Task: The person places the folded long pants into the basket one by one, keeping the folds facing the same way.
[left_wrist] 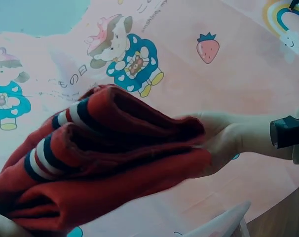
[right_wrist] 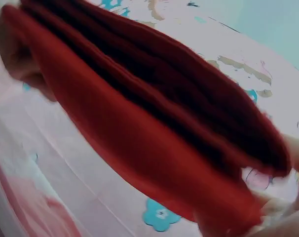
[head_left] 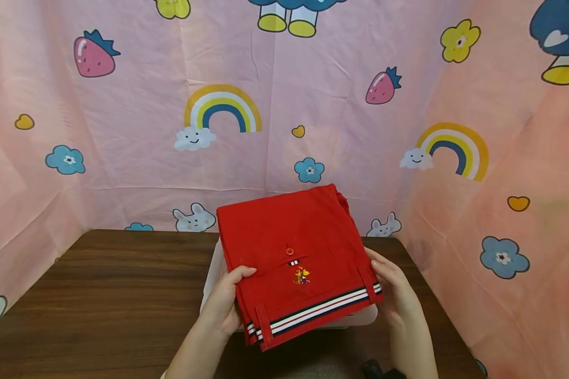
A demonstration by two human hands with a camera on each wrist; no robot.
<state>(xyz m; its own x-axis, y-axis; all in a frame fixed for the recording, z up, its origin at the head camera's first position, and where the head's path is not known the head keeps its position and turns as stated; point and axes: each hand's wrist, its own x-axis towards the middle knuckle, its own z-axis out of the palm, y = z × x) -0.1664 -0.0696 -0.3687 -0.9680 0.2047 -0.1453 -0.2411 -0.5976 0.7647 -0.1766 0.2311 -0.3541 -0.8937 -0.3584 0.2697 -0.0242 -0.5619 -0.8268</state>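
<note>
A folded pair of red trousers (head_left: 284, 226) hangs over a white plastic basket (head_left: 365, 316), hiding most of it. A buttoned pocket, a small embroidered figure, belt loops and a striped waistband face up. My left hand (head_left: 225, 302) grips the left edge, thumb on top. At the right edge my right hand (head_left: 395, 287) holds the cloth, its fingers partly hidden. The left wrist view shows the stacked layers of the trousers (left_wrist: 115, 197) from the waistband end, with the right hand (left_wrist: 221, 140) at the far side. Loose folds of the trousers (right_wrist: 130, 128) fill the right wrist view.
The basket stands on a dark wooden table (head_left: 123, 295). A pink cartoon-print cloth (head_left: 313, 79) hangs behind the table and along both sides. A black device (left_wrist: 287, 132) is strapped on the right wrist.
</note>
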